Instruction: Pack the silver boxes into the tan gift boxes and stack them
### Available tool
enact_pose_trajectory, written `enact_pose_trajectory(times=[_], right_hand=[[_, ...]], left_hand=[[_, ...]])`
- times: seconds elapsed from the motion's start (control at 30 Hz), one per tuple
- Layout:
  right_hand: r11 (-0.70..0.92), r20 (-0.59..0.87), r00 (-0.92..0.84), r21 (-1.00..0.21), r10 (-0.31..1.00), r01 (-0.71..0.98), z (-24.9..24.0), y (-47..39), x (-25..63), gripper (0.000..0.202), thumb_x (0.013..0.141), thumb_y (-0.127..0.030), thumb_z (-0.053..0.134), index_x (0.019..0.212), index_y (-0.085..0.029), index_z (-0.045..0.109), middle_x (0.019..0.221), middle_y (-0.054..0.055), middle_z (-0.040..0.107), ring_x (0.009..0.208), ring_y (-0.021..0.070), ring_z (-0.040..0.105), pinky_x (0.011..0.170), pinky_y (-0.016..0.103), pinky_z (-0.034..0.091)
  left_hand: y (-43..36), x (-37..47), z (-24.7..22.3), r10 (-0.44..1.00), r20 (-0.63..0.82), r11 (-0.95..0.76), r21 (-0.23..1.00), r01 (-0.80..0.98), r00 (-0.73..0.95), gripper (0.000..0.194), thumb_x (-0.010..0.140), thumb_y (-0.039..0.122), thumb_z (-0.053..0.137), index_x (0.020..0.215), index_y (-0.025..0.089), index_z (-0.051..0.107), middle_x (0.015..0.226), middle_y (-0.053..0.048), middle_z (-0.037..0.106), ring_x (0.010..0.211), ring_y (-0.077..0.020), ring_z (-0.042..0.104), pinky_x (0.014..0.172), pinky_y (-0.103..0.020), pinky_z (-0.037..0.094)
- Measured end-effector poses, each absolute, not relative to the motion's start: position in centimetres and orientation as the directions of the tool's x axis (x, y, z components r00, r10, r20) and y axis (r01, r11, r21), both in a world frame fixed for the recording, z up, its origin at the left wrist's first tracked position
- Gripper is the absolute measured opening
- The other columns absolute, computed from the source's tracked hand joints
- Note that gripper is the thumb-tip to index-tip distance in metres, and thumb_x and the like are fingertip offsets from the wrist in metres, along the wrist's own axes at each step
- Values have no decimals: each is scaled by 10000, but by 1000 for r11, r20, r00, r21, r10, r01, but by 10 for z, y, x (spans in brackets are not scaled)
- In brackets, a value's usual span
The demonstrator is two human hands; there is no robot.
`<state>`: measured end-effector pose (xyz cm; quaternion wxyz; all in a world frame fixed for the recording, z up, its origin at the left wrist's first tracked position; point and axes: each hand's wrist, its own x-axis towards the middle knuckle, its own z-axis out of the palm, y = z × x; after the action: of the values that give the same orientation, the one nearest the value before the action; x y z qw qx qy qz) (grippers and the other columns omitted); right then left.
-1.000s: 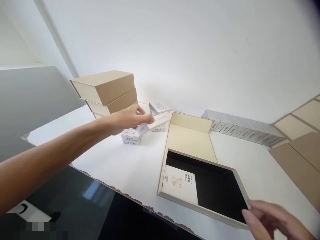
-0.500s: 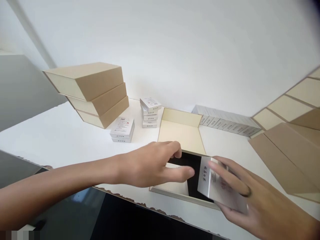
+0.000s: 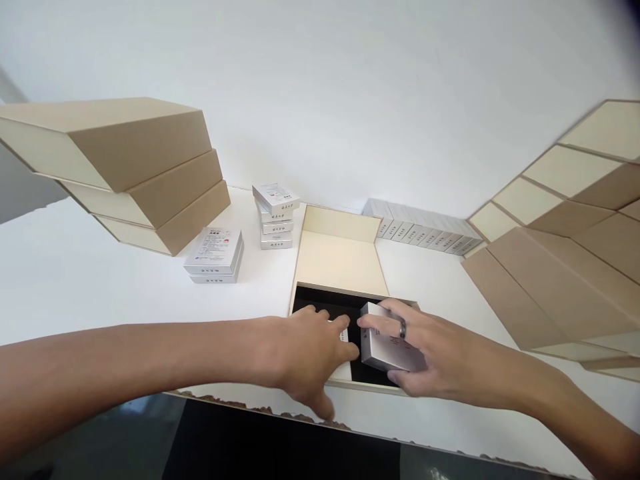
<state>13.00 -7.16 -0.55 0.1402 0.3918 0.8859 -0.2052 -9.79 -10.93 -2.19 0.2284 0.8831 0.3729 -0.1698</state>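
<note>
An open gift box lies in front of me, its cream lid folded back and its base lined in black. My right hand grips a small silver carton from above, low at the right side of the base. My left hand reaches over the left side, fingers spread and thumb near the front wall. Partly hidden under its fingers is a white carton in the base; whether the fingertips touch it I cannot tell.
Three large tan boxes are stacked at the left. Beside them stand a low stack of silver cartons and a taller one. A row of cartons lines the wall. More tan boxes rise at the right. The table's front edge is chipped.
My right hand has brought the silver carton left and down into the base. The left hand has spread its fingers over the white carton. The view has shifted slightly right.
</note>
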Motion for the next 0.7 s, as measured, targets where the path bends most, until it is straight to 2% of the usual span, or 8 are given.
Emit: enact_pose_trajectory(times=[0.07, 0.17, 0.3, 0.37, 0.47, 0.53, 0.6, 0.7], right_hand=[[604, -434, -647, -255, 626, 755, -4, -71, 127, 645, 853, -346, 606, 1464, -460, 436, 1375, 39, 512, 972, 228, 667, 683, 304, 550], [601, -446, -648, -266, 617, 754, -3, -71, 117, 679, 882, -434, 595, 1515, -480, 353, 1441, 25, 484, 1130, 279, 630, 789, 342, 553], [578, -399, -679, -356, 616, 734, -9, -69, 83, 935, 861, -574, 624, 1606, -392, 89, 1480, 49, 485, 1275, 327, 538, 932, 417, 519], [610, -362, -753, -442, 549, 657, -15, -68, 62, 971, 862, -670, 588, 1617, -314, 91, 1523, 80, 450, 1353, 337, 462, 1024, 452, 465], [655, -342, -838, -522, 425, 546, -20, -69, 41, 924, 925, -712, 445, 1619, -189, 133, 1654, 118, 212, 1484, 346, 258, 1172, 486, 294], [603, -391, -815, -549, 428, 579, -18, -72, 37, 946, 940, -693, 428, 1622, -179, 21, 1675, 117, 113, 1494, 343, 239, 1174, 489, 290], [525, -469, -760, -550, 450, 650, -13, -76, 39, 1017, 915, -708, 465, 1608, -213, -91, 1678, 106, 99, 1485, 343, 266, 1159, 494, 320], [506, -516, -716, -507, 470, 697, -9, -82, 43, 1174, 808, -752, 594, 1604, -241, -101, 1668, 105, 158, 1493, 365, 237, 1163, 511, 319]], left_hand=[[-117, -103, -25, 658, -377, -597, 269, 756, 652, 610, 810, 502, 743, 1307, 180, 593, 1542, -211, 426, 1275, -420, 544, 1023, -546, 472], [-140, -123, -33, 800, -156, -507, 339, 792, 579, 584, 773, 449, 789, 1264, 207, 587, 1395, -160, 580, 1249, -363, 564, 1046, -513, 479], [-173, -160, -37, 893, 212, -450, 423, 786, 397, 356, 864, 455, 678, 1166, 290, 584, 1314, -69, 637, 1195, -267, 616, 951, -372, 559], [-183, -175, -41, 901, 326, -406, 405, 819, 286, 324, 874, 475, 660, 1142, 316, 568, 1317, -37, 641, 1182, -255, 633, 953, -361, 562], [-189, -188, -48, 927, 324, -313, 397, 863, 188, 431, 841, 549, 687, 1179, 335, 528, 1311, -16, 650, 1130, -258, 670, 930, -370, 582], [-189, -193, -50, 940, 294, -286, 401, 871, 174, 487, 831, 596, 681, 1201, 331, 506, 1302, -26, 655, 1115, -268, 679, 928, -391, 585], [-185, -197, -47, 962, 222, -240, 424, 873, 157, 498, 844, 611, 658, 1222, 333, 490, 1300, -29, 653, 1111, -271, 680, 915, -404, 585], [-172, -201, -37, 992, 80, -127, 472, 873, 101, 512, 846, 643, 632, 1237, 345, 489, 1294, -13, 645, 1118, -270, 665, 901, -414, 573]])
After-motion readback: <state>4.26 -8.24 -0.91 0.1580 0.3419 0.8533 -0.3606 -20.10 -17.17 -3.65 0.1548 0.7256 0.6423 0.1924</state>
